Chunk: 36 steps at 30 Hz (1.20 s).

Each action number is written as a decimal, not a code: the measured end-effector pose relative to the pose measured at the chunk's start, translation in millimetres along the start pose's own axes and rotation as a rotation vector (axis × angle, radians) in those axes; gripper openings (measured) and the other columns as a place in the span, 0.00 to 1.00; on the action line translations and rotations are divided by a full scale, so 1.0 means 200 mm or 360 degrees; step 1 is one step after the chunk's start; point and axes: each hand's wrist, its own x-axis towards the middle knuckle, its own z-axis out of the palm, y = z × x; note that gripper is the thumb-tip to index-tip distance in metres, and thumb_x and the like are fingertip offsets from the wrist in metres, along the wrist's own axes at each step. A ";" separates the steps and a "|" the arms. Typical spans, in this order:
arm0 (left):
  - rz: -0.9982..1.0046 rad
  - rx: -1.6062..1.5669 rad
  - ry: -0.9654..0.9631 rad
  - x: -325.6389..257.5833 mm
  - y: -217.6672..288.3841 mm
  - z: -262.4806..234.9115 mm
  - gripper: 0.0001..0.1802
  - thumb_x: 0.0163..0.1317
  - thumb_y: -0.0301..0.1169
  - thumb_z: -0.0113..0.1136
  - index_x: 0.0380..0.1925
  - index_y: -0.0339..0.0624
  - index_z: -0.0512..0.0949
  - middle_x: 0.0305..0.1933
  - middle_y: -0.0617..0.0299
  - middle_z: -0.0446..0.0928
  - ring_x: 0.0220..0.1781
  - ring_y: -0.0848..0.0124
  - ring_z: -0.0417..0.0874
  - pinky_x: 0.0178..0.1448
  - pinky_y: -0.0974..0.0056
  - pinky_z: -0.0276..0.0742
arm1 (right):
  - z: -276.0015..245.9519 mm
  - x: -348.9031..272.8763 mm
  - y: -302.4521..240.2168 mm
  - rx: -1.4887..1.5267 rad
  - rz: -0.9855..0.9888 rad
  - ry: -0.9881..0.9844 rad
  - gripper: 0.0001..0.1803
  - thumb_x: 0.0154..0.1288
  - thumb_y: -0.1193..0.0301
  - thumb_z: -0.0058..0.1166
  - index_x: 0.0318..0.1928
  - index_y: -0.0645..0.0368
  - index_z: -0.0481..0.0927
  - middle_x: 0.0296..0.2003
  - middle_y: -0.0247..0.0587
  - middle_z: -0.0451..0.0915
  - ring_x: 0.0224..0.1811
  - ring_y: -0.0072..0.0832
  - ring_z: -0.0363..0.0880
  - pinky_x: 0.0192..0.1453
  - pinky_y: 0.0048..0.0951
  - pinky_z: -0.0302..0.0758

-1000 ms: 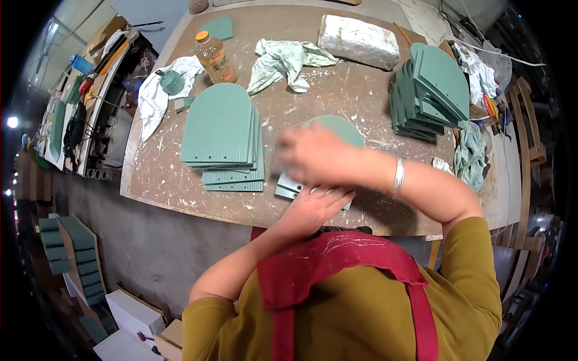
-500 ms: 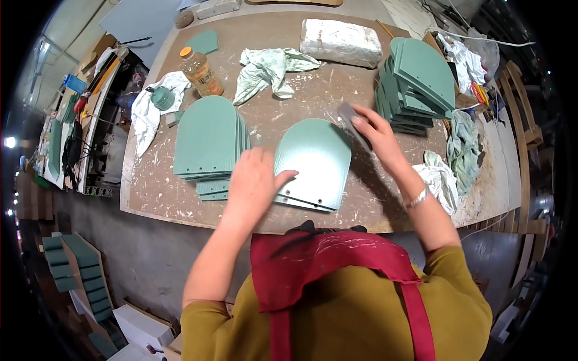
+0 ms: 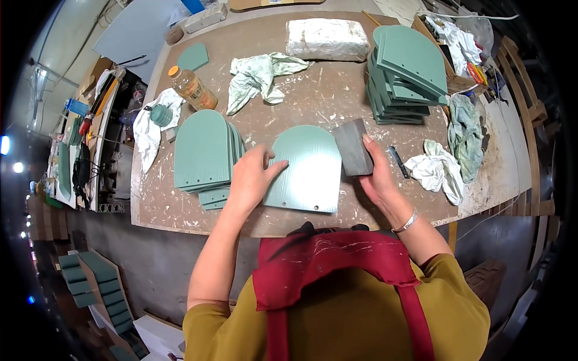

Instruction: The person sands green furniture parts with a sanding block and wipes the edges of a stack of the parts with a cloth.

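Note:
In front of me lies a green arched panel [image 3: 304, 165] with holes along its straight edge and light glaring off its face. My left hand [image 3: 253, 177] is closed on its left edge, the thumb on top and the other fingers partly hidden beside it. In my right hand [image 3: 379, 171] is a grey sanding block [image 3: 354, 148], its broad face turned toward the panel's right edge. Whether block and panel touch, I cannot tell. Just left of my left hand stands a stack of similar green panels [image 3: 203, 147].
A taller, uneven stack of green panels [image 3: 409, 63] stands at the back right. Around the workbench [image 3: 337, 90] are a crumpled cloth [image 3: 259, 75], a bottle with an orange cap [image 3: 192, 87], a white wrapped block [image 3: 327, 39], a dark narrow tool [image 3: 398, 161] and a white rag [image 3: 436, 171].
My right hand has come down and turned the sanding block so its broad face shows. My left thumb has moved up the panel, which now lies straighter. The dark tool has come into sight.

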 end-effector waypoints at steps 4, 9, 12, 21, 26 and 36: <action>0.0075 -0.0221 0.0128 0.03 -0.07 0.09 0.37 0.60 0.42 0.67 0.64 0.30 0.67 0.57 0.39 0.77 0.52 0.50 0.83 0.59 0.58 0.76 | -0.02 0.05 0.01 0.0074 0.0128 -0.0040 0.22 0.75 0.57 0.50 0.59 0.59 0.74 0.54 0.41 0.78 0.57 0.29 0.77 0.63 0.34 0.73; 0.0280 -0.0040 0.0300 -0.05 -0.05 0.26 0.40 0.58 0.39 0.68 0.66 0.32 0.65 0.63 0.41 0.73 0.68 0.44 0.66 0.71 0.51 0.62 | 0.04 0.01 -0.04 0.0046 0.0090 -0.0056 0.22 0.74 0.58 0.52 0.58 0.59 0.74 0.53 0.41 0.79 0.56 0.29 0.77 0.62 0.34 0.74; 0.0382 -0.0062 0.0185 -0.02 -0.04 0.24 0.39 0.58 0.37 0.68 0.67 0.34 0.64 0.67 0.42 0.69 0.67 0.44 0.68 0.70 0.51 0.63 | 0.06 0.01 -0.05 0.0002 0.0050 -0.0080 0.21 0.74 0.59 0.52 0.59 0.60 0.74 0.54 0.41 0.79 0.55 0.29 0.78 0.61 0.34 0.75; 0.0052 -0.0729 0.0107 -0.10 -0.16 0.26 0.42 0.65 0.33 0.61 0.74 0.36 0.52 0.72 0.37 0.62 0.74 0.52 0.64 0.76 0.57 0.57 | 0.01 -0.03 0.02 0.0069 0.0096 0.0006 0.21 0.76 0.60 0.48 0.61 0.60 0.72 0.57 0.42 0.77 0.59 0.31 0.76 0.65 0.36 0.72; 0.0207 -0.0798 0.0111 -0.13 0.01 0.16 0.42 0.68 0.32 0.56 0.76 0.34 0.46 0.77 0.40 0.54 0.79 0.53 0.56 0.78 0.59 0.51 | 0.13 -0.11 -0.02 -0.0144 0.0001 -0.0052 0.28 0.75 0.60 0.49 0.67 0.62 0.66 0.59 0.43 0.74 0.61 0.29 0.73 0.67 0.32 0.69; 0.0147 -0.1006 0.0090 -0.05 -0.08 0.22 0.41 0.67 0.30 0.57 0.75 0.35 0.49 0.77 0.42 0.54 0.80 0.52 0.52 0.79 0.56 0.49 | 0.21 -0.11 0.04 -0.0335 -0.0072 -0.0229 0.27 0.74 0.61 0.49 0.66 0.64 0.68 0.61 0.43 0.72 0.61 0.28 0.73 0.66 0.29 0.68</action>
